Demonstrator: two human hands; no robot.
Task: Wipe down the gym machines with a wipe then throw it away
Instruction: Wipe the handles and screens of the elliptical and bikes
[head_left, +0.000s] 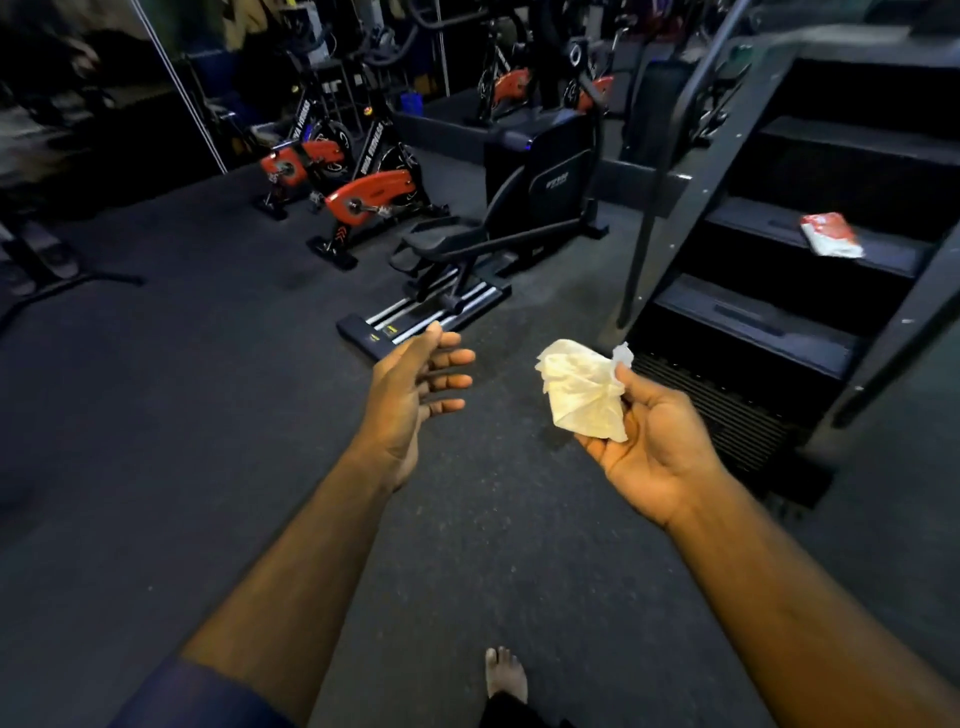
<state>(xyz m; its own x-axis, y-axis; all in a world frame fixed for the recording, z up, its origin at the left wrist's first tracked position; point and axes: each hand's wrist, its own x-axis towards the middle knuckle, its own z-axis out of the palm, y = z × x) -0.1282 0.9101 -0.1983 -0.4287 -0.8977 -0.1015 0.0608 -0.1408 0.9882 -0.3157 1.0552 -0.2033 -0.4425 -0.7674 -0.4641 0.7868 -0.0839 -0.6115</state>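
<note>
Right hand (649, 447) is turned palm up and holds a crumpled white wipe (579, 389), thumb pinning the wad against the fingers, above the dark floor (208, 415). Left hand (415, 389) hovers beside it, apart from the wipe, fingers straight and spread, holding nothing. Just to the right stands a stair climber (753, 332) with a red-and-white packet (830, 235) on one step; an elliptical (540, 182) and red spin bikes (371, 197) stand farther ahead.
</note>
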